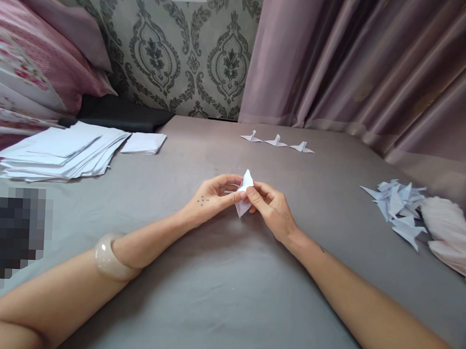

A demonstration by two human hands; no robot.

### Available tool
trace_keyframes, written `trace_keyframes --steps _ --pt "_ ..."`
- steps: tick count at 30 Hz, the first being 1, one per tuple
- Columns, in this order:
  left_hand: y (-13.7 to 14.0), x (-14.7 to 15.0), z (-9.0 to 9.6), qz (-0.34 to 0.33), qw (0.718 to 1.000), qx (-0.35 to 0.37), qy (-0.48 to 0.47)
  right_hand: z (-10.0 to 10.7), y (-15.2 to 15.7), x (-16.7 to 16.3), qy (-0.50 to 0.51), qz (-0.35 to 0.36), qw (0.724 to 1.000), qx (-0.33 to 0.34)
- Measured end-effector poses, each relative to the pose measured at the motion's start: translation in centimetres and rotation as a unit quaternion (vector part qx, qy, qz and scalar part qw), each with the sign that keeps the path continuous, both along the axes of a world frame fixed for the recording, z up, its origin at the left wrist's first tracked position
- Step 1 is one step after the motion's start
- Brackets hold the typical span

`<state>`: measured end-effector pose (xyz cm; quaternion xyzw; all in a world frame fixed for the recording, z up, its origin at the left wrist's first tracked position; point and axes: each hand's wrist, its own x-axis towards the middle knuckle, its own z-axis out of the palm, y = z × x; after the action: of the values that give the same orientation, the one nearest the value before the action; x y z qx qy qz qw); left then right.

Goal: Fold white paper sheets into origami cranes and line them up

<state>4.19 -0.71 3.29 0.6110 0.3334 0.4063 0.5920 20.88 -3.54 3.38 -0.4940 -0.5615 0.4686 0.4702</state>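
A small folded piece of white paper is held up in the middle of the view, one pointed end upward and another downward. My left hand pinches it from the left, thumb in front and fingers behind. From the right, my right hand grips it too, the thumb pressed on its front near the left thumb. Parts of the fingers behind the paper are hidden. Beyond the hands, three folded paper birds stand in a row on the grey cloth surface.
At the left lies a stack of white paper sheets, with a smaller stack of paper beside it. A pile of folded paper birds rests at the right, against a pale crumpled cloth. Curtains hang behind.
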Motion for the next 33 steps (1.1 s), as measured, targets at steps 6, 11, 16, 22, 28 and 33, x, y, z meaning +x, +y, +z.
trace_keyframes --steps 6,11,16,22,28,33 --pt "0.1 -0.2 0.1 0.010 1.000 -0.020 0.011 0.0 0.1 0.0 -0.016 -0.005 1.000 0.010" --pt "0.1 -0.2 0.1 0.016 0.999 -0.031 0.003 0.1 0.0 0.1 -0.032 -0.014 0.999 0.010" --pt "-0.1 -0.1 0.4 0.046 0.998 -0.036 0.005 -0.2 0.2 0.3 -0.013 -0.022 1.000 0.013" --pt "-0.1 -0.1 0.1 0.089 0.996 -0.018 0.023 -1.0 1.0 0.8 0.021 -0.098 0.994 -0.038" --pt "0.5 -0.3 -0.7 0.094 0.994 -0.064 -0.001 -1.0 1.3 0.7 0.034 -0.113 0.993 -0.028" --pt "1.0 -0.4 -0.8 0.088 0.986 -0.136 -0.040 -1.6 2.2 1.6 -0.005 -0.088 0.996 0.025"
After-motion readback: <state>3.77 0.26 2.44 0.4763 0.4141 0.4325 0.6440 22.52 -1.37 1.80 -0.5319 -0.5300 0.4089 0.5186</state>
